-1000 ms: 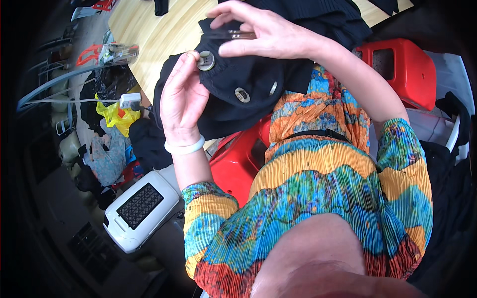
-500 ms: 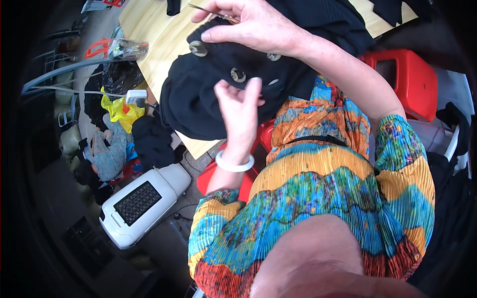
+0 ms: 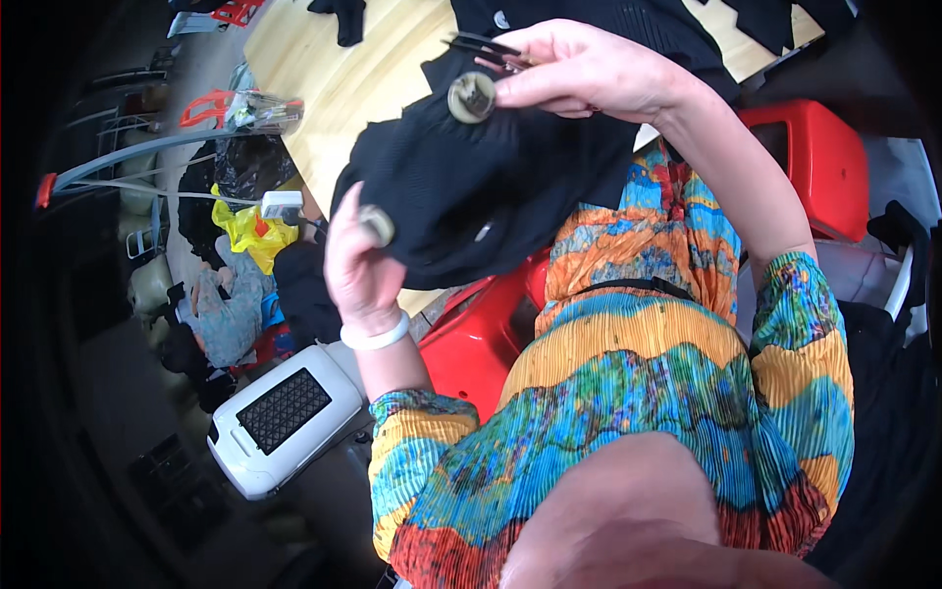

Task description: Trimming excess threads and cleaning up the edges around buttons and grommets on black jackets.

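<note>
A black knit garment (image 3: 442, 187) with large mottled buttons lies bunched over the table's near edge and my lap. My right hand (image 3: 589, 74) is closed around a slim, dark two-bladed tool (image 3: 483, 43) that looks like thread snips. Its thumb and fingers also pinch the cloth beside a raised button (image 3: 471, 97). At the garment's left edge, my left hand (image 3: 361, 265), with a white bangle (image 3: 376, 334), grips the cloth next to another button (image 3: 377, 226). That hand is slightly blurred, and its far fingers are partly hidden.
The pale wooden table (image 3: 334, 79) has more black cloth pieces (image 3: 770, 22) on it. Red plastic stools (image 3: 829, 172) stand right and below the table. To the left are a white device (image 3: 285, 417), a yellow bag (image 3: 257, 236), heaped cloth and a curved grey arm (image 3: 147, 147).
My left hand has moved left and down to the garment's edge. My right hand has shifted right and slightly down with the tool, bringing a button up. The garment has been turned.
</note>
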Demonstrator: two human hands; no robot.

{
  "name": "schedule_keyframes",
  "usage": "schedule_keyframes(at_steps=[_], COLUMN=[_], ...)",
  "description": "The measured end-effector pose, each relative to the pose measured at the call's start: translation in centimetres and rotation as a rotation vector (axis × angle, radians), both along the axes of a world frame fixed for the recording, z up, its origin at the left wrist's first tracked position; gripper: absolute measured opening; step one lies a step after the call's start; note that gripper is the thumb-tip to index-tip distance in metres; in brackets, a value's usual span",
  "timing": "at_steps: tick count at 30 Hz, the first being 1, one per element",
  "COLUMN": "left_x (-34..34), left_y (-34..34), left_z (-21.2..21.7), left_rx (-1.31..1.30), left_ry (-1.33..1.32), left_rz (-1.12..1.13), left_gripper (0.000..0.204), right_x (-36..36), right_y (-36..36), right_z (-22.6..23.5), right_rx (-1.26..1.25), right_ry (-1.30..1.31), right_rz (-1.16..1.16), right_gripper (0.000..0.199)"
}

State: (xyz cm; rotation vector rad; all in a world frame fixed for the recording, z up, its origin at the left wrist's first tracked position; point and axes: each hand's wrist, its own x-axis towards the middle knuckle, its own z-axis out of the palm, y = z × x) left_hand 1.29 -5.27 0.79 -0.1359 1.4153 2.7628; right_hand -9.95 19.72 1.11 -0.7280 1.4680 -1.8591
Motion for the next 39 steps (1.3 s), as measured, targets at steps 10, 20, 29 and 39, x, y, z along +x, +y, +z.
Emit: schedule_keyframes(at_steps=[10,20,29,39], left_x=[-0.2,-3.5,-2.6,-0.3], left_y=[3.7,7.1,4.0,3.0], left_z=[-0.2,0.6,0.3,-0.2], left_rx=[-0.754,-1.184,-0.793,-0.875], left_ry=[0.171,0.674,0.231,0.159], left_rz=[0.127,0.341,0.324,0.13], left_gripper=[0.025,0.021,0.006,0.018], right_x=[-0.9,-0.2,-1.2,-1.3], right_y=[0.3,-0.9,-1.1,-1.3], right_z=[-2.9,-1.2,-0.5,-0.8], right_rx=[-0.314,-0.163,-0.206,-0.23], right_ry=[-0.462,-0.464,-0.37,-0.403], right_rz=[0.137,0.024,-0.012,0.016], right_gripper=[0.018,0.007,0.012,0.01])
